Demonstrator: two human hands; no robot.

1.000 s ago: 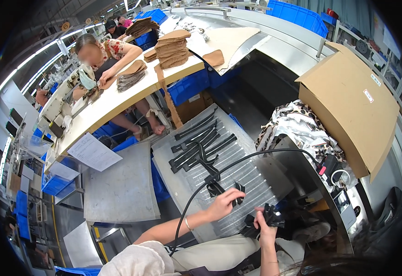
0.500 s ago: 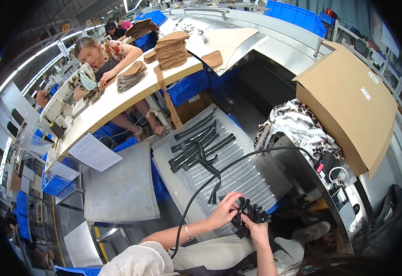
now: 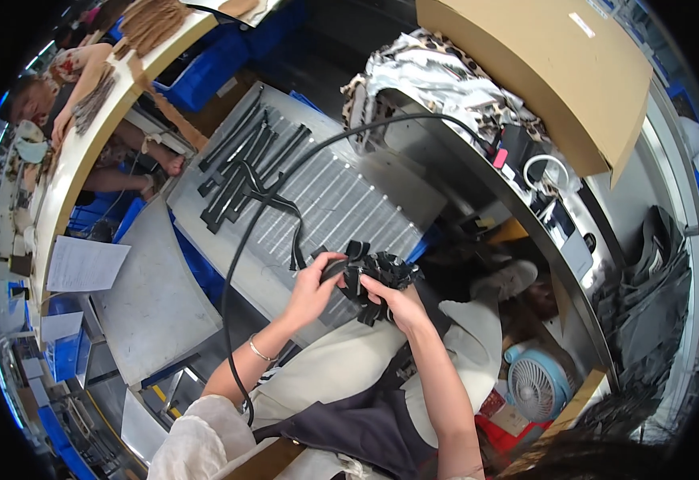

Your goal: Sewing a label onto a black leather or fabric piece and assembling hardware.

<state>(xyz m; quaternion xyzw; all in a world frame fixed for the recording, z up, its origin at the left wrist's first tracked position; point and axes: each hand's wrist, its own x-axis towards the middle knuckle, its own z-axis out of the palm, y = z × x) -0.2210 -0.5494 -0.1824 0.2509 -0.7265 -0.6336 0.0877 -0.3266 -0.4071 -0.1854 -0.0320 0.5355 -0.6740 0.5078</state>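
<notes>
A crumpled bundle of narrow black strips (image 3: 388, 270) is held above my lap, its loops and ends sticking out to all sides. My left hand (image 3: 315, 290) pinches the bundle's left edge between thumb and fingers. Closed around the near right side is my right hand (image 3: 395, 302), its thumb pressing on top. Beyond them, a pale grey ribbed board (image 3: 349, 232) carries several flat black strips (image 3: 225, 200) lying side by side. One longer strip (image 3: 295, 232) curls from that group down toward my left hand. The fingers hide part of the bundle.
A black cable (image 3: 241, 264) arcs across the board, past my left forearm. Right of it stands a metal counter with spotted fabric (image 3: 445, 72), small devices and a cardboard box (image 3: 541, 72). A blue fan (image 3: 535, 386) is low right. Another person (image 3: 85, 76) sits far left.
The view has tipped down and right, so the board and hands sit higher in the picture and the fan shows. Both hands still hold the black bundle.
</notes>
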